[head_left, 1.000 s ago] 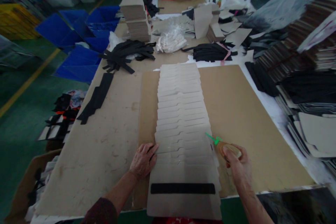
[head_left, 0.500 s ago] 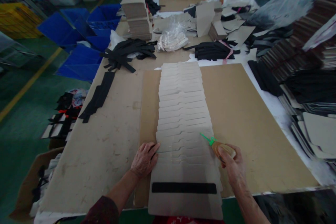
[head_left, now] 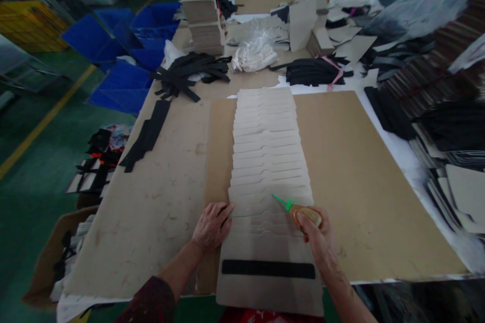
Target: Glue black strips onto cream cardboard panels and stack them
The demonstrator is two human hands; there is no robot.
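Two hands: left hand (head_left: 212, 224) flat, open-fingered on card pieces (head_left: 267, 161); right hand (head_left: 318, 243) tight round glue bottle (head_left: 302, 211)

Table (head_left: 159, 202) bears brown board (head_left: 359, 186), black strips (head_left: 189, 73), card stacks (head_left: 200, 15).

No writing, label or number can be read anywhere.

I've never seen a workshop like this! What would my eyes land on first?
First, the long row of overlapping pale grey card pieces running up the middle of the brown board. At its near end the right hand grips an amber squeeze bottle with a green nozzle, while the left hand lies flat on the row's left edge. The nearest card bears a black strip.
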